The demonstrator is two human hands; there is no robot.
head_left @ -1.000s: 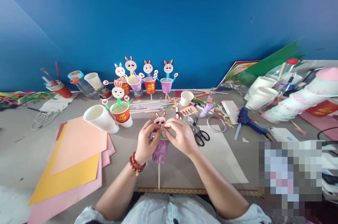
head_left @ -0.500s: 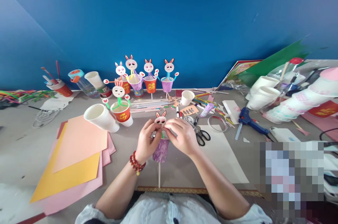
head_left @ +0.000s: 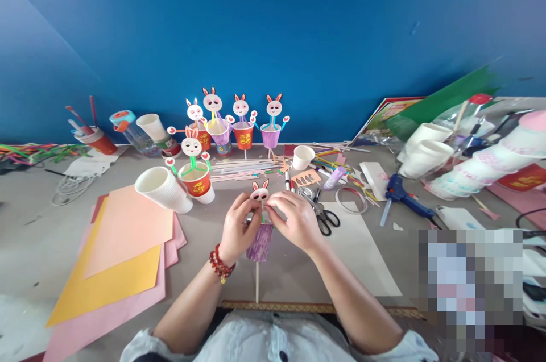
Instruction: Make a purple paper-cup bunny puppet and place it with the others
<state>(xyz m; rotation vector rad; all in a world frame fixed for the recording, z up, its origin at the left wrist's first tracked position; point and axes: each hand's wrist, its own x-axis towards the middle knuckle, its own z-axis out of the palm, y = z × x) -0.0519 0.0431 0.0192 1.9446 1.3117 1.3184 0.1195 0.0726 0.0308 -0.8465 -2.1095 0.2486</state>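
Observation:
A purple paper cup [head_left: 260, 241] with a paper rabbit head [head_left: 259, 192] on a green stem is held over the table's front middle, and a white stick hangs below it. My left hand [head_left: 237, 231], with a red bead bracelet on the wrist, grips the cup from the left. My right hand [head_left: 293, 221] has its fingers pinched together at the stem just under the rabbit head. Several finished rabbit cups [head_left: 241, 123] stand in a row at the back.
Orange, yellow and pink paper sheets [head_left: 123, 248] lie at the left, with a stack of white cups [head_left: 162, 188] on its side beside them. Scissors [head_left: 322, 215], a blue glue gun [head_left: 403, 197], straws and markers lie to the right. A white sheet [head_left: 362, 254] lies under my right arm.

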